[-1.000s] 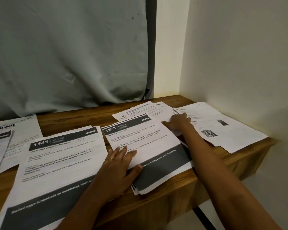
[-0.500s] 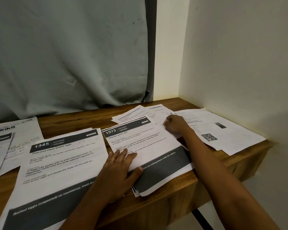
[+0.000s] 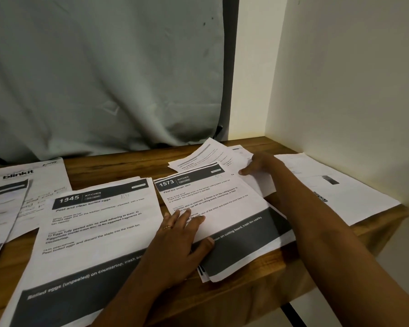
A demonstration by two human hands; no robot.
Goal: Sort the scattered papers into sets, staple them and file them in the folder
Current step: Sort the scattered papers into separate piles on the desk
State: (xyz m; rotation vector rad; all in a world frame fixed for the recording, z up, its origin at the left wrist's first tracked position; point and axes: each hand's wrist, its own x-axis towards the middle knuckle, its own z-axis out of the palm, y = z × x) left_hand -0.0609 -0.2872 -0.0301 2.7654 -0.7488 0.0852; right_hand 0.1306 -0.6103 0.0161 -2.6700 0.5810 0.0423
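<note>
Printed sheets lie spread over a wooden table [image 3: 118,166]. My left hand [image 3: 182,237] presses flat on the stack headed "1573" [image 3: 222,208], fingers spread, thumb on its dark band. My right hand [image 3: 260,165] pinches the edge of a white sheet [image 3: 262,185] beside that stack's top right corner, and its far end is raised. More small-print pages [image 3: 208,154] fan out behind. A stack headed "1345" [image 3: 97,223] lies to the left. No stapler or folder is in view.
A "blinkit" sheet [image 3: 40,175] and a dark-banded page [image 3: 3,208] lie at the far left. A sheet with a QR code [image 3: 335,192] rests at the right by the wall. A grey curtain [image 3: 104,79] hangs behind the table. The table's front edge is close.
My right hand has closed on the edge of a white sheet behind the "1573" stack and lifted it slightly. My left hand has stayed pressed on that stack.
</note>
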